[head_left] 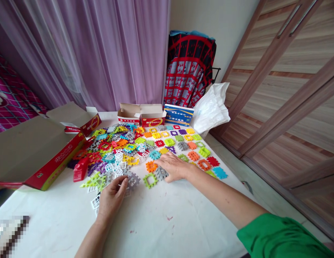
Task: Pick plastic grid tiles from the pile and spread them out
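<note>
My right hand (173,166) reaches over the rows of toothed plastic building pieces, fingers stretched out and palm down. Its fingertips are by an orange square piece (151,166) and a teal one (155,154); a grey piece (160,173) is partly covered by the hand. A lime frame piece (150,181) lies nearest me. My left hand (113,195) rests at the front of a mixed pile, its fingers curled inward; whatever they hold, if anything, is hidden. Beside it are a grey piece (133,180) and white window pieces (95,201).
A large open box (61,157) lies at the left, with a smaller open one (88,123) behind it. A red piece (80,169) sits by the pile. Along the back stand red boxes (153,122), a blue box (179,115) and a white bag (211,107). The table's right edge is near the outer pieces.
</note>
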Demonstrator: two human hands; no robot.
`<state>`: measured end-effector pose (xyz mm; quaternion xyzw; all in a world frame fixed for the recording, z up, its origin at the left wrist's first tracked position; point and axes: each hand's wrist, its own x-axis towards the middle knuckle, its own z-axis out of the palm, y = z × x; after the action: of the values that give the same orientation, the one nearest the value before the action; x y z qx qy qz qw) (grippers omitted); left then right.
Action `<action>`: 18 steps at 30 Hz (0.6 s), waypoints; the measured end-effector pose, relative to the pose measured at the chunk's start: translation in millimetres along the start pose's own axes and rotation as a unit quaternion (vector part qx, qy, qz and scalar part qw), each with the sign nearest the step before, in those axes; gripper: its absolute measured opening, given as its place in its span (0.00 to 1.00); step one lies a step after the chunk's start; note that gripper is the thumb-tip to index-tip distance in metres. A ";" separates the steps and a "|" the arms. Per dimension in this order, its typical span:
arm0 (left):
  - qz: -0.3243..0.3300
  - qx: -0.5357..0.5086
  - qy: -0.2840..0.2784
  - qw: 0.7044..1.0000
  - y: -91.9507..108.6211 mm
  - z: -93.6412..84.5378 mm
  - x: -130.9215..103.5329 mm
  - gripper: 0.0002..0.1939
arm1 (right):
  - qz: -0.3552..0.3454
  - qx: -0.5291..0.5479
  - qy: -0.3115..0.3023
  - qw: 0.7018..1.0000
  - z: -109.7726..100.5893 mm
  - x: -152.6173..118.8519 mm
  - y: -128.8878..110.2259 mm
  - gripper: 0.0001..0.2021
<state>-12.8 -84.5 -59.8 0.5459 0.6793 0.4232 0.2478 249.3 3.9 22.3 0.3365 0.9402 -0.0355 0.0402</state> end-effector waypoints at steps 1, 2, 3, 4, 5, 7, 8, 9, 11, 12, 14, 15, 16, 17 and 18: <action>0.000 0.001 0.000 1.000 0.5 -0.3 0.1 0.24 | 0.005 0.002 0.006 1.000 -2.9 -1.1 0.3 0.35; 0.000 0.003 0.000 1.000 0.9 -0.6 0.3 0.24 | 0.011 0.004 0.013 1.000 -5.8 -2.4 1.3 0.35; -0.001 0.005 -0.002 1.000 1.0 -0.9 0.4 0.25 | 0.018 0.008 0.020 1.000 -8.8 -4.2 3.4 0.36; -0.002 0.005 -0.003 1.000 0.8 -1.2 0.6 0.25 | 0.025 0.011 0.027 0.999 -11.6 -6.4 7.1 0.37; -0.003 0.005 -0.005 1.000 0.2 -1.5 0.7 0.25 | 0.034 0.015 0.034 0.999 -14.1 -9.2 12.7 0.38; -0.006 0.006 -0.010 1.000 -2.0 -2.1 1.0 0.25 | 0.066 0.017 0.051 0.996 -18.1 -16.4 31.1 0.38; -0.007 0.007 -0.010 1.000 -3.6 -2.4 1.2 0.26 | 0.089 0.013 0.057 0.994 -19.5 -20.5 43.8 0.39; -0.006 0.011 -0.009 1.000 -5.3 -2.8 1.5 0.26 | 0.113 0.005 0.060 0.992 -20.7 -24.8 58.3 0.39; 0.000 0.022 -0.007 1.000 -8.9 -3.5 2.4 0.26 | 0.158 -0.016 0.054 0.986 -22.7 -32.6 90.2 0.39; 0.003 0.027 -0.005 1.000 -10.6 -4.0 2.9 0.25 | 0.176 -0.029 0.046 0.983 -23.4 -35.6 106.0 0.39; 0.008 0.036 0.001 0.999 -13.0 -5.0 4.3 0.25 | 0.203 -0.050 0.024 0.978 -24.3 -38.7 133.5 0.39; 0.010 0.040 0.007 0.999 -13.8 -5.6 5.0 0.24 | 0.213 -0.059 0.011 0.975 -24.1 -38.7 144.5 0.39; 0.012 0.044 0.014 0.999 -14.2 -6.1 5.8 0.24 | 0.219 -0.067 -0.002 0.973 -23.5 -37.6 153.3 0.39; 0.014 0.048 0.020 0.999 -14.3 -6.6 6.4 0.23 | 0.221 -0.073 -0.011 0.972 -22.4 -35.7 160.3 0.39; 0.016 0.052 0.022 0.998 -14.1 -7.1 7.0 0.23 | 0.220 -0.078 -0.018 0.972 -20.9 -33.2 165.7 0.39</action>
<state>-27.9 -80.7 -67.1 0.5591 0.6974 0.4029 0.1970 379.1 112.7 39.8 0.5303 0.8420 0.0411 0.0902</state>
